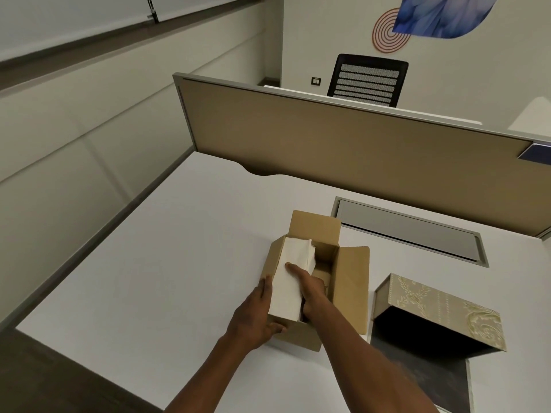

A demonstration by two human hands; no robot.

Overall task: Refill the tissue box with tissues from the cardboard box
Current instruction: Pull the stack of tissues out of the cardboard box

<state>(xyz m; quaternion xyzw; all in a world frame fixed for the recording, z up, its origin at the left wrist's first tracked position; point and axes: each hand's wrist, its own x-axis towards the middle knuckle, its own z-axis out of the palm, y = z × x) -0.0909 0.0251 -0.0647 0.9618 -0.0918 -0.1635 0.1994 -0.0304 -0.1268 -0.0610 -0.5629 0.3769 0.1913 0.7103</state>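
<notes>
An open brown cardboard box (348, 281) stands on the white desk, its flaps spread out. A white stack of tissues (290, 275) sits tilted in its left side, partly above the rim. My left hand (258, 312) grips the box's near left corner and side. My right hand (310, 290) holds the tissue stack, with the forefinger lying on top and the other fingers down inside the box. To the right lies the tissue box (441, 311), beige with a floral pattern, open with a dark inside.
The tissue box's dark lid panel (423, 371) lies flat at the desk's front right. A grey cable hatch (411, 231) is set into the desk behind the boxes. A tan partition (328, 144) closes the far edge; a black chair (368, 80) stands beyond it.
</notes>
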